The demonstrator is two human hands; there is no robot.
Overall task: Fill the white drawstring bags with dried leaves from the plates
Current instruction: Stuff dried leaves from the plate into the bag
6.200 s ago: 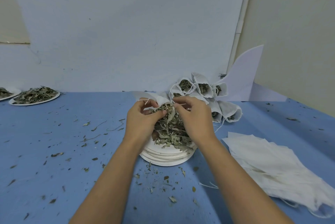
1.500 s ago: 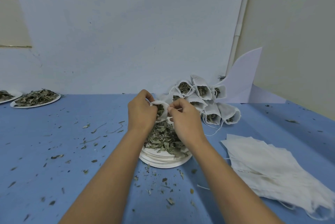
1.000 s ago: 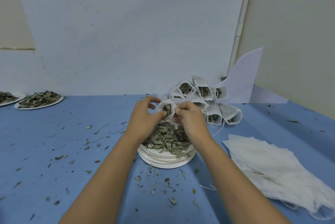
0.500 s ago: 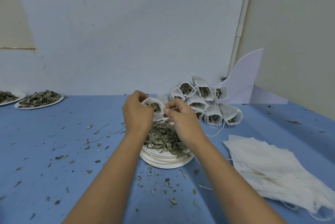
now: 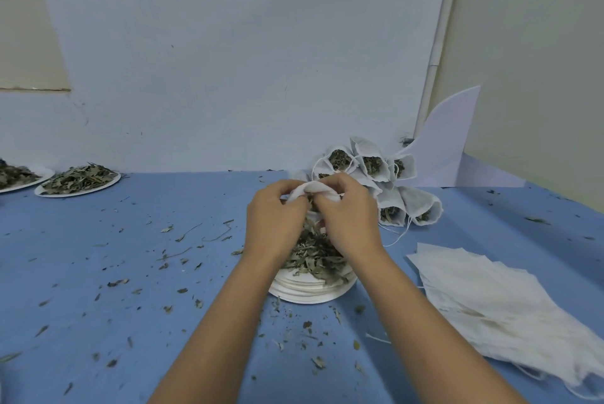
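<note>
Both hands meet over a stack of white paper plates [image 5: 310, 292] heaped with dried leaves [image 5: 315, 256]. My left hand [image 5: 276, 224] and my right hand [image 5: 348, 217] each pinch the rim of one small white drawstring bag [image 5: 313, 189], held just above the leaves. The bag's mouth is mostly hidden by my fingers. A pile of filled bags [image 5: 376, 181] with leaves showing in their mouths leans against the wall behind it. Flat unfilled bags [image 5: 496, 302] lie stacked at the right.
Two more plates of dried leaves [image 5: 78, 176] sit at the far left by the wall. Leaf crumbs are scattered over the blue table [image 5: 114, 273]. A white sheet of paper [image 5: 447, 148] leans in the back right corner.
The bag's open mouth faced me half a second ago; now both hands have closed in over it and the bag looks folded between my fingers.
</note>
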